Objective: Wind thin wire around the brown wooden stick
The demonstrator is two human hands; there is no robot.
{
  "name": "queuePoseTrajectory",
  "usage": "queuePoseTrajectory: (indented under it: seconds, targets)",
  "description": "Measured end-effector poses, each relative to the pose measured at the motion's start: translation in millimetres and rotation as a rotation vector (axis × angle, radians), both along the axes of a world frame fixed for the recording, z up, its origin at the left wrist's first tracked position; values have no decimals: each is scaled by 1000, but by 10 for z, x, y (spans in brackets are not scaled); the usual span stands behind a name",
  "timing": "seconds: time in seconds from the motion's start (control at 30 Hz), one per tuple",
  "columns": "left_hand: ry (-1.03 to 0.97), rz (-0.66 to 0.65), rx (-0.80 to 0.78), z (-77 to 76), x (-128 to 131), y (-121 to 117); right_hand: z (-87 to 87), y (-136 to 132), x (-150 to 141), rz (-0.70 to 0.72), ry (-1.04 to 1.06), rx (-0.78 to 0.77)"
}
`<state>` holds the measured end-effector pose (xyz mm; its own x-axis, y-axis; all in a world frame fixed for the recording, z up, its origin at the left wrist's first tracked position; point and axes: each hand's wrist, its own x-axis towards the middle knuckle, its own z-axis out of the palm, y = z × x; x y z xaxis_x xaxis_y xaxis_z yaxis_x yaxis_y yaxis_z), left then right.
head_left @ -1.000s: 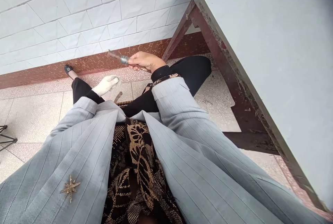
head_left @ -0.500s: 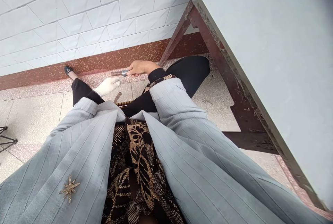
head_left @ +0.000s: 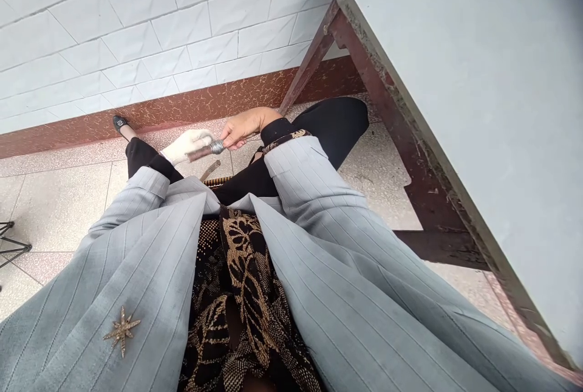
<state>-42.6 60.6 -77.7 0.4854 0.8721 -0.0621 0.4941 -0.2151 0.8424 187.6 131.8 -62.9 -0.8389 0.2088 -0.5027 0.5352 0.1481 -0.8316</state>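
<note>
My right hand [head_left: 242,127], bare, is closed around one end of a short brown rod [head_left: 200,154] that looks like a tool handle. Silver-grey wire [head_left: 217,147] is wound in a thick band around the rod close to my right fingertips. My left hand [head_left: 187,144] wears a white glove and lies just behind the rod. Its fingers are curled near the wire band; what they pinch is hidden. Below the rod, a narrow curved brownish strip [head_left: 211,169] sticks up from between my legs, its lower end out of sight.
On the right, a large pale tabletop [head_left: 492,106] with a dark red frame [head_left: 423,197] stands over the floor. A white tiled wall [head_left: 182,21] with a brown baseboard [head_left: 191,106] runs ahead. Thin black metal legs [head_left: 16,246] show at the left edge.
My gloved left hand has moved up and right, to the rod and wire. The rod has tilted, its free end lower. The curved strip has shifted slightly right.
</note>
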Motion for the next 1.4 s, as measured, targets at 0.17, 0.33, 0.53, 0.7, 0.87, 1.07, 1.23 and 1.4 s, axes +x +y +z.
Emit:
queuePoseTrajectory:
  seconds: [0.17, 0.33, 0.53, 0.7, 0.87, 1.07, 1.23, 1.4]
  targets:
    - [-209, 166, -113, -149, -19, -83, 67, 4, 91, -371, 361, 114]
    - [-188, 103, -183, -188, -68, -134, 19, 52, 60, -615, 358, 177]
    - [21, 115, -96, -131, -52, -116, -50, 99, 11, -703, 231, 244]
    - [192, 94, 19, -86, -14, -122, -61, 88, -54, -722, 57, 327]
    - [313, 64, 87, -77, 30, -123, -16, 37, -125, -601, -160, 507]
    - [509, -24, 205, 24, 52, -110, -57, 27, -135, -267, -390, 429]
    - [426, -61, 227, 81, 21, -42, -80, 14, -90, -62, -314, 88]
    - [-1, 102, -12, -40, -9, -47, 13, 12, 40, -126, 101, -5]
